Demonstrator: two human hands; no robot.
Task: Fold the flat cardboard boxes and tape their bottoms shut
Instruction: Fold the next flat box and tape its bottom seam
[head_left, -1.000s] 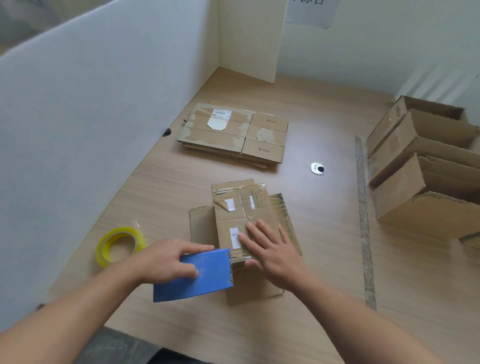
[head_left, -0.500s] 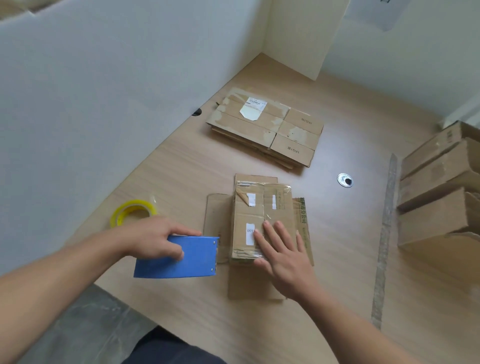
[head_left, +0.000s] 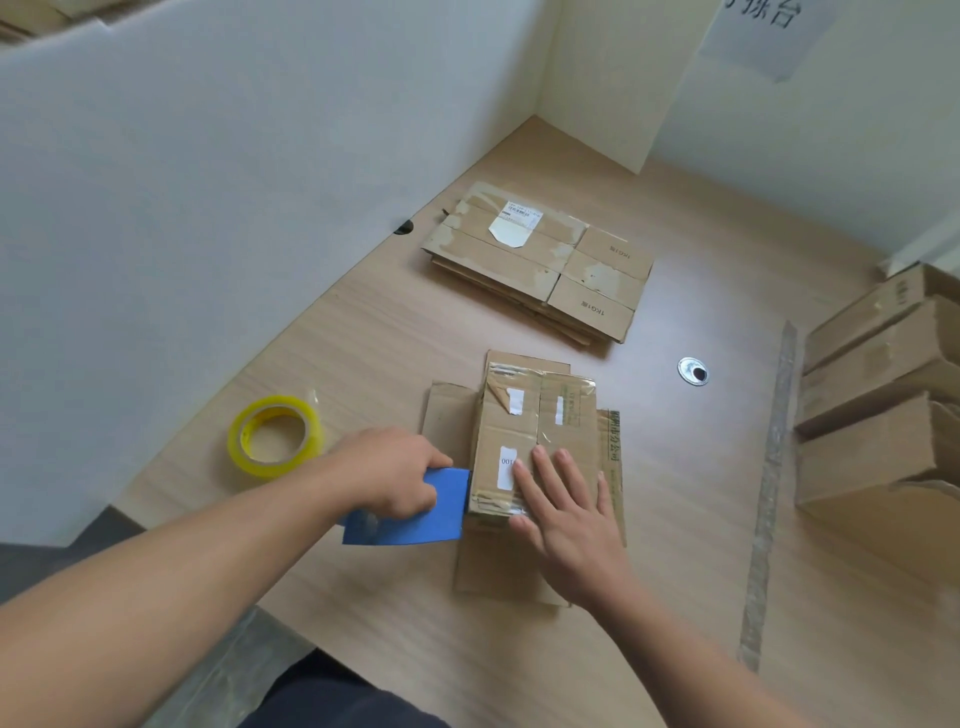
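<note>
The cardboard box (head_left: 519, 431) is being pressed by the flat right hand (head_left: 566, 514), a blue tool (head_left: 415, 517) being gripped beside it by the left hand (head_left: 389, 473)

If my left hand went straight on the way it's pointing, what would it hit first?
Probably the cardboard box: your left hand points right, gripping a blue scraper whose leading edge looks to be against the box's left side; depth is uncertain.

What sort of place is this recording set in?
Probably a box-packing workstation: a partitioned wooden desk with a stack of flat boxes, folded boxes at the right and a tape roll.
</note>
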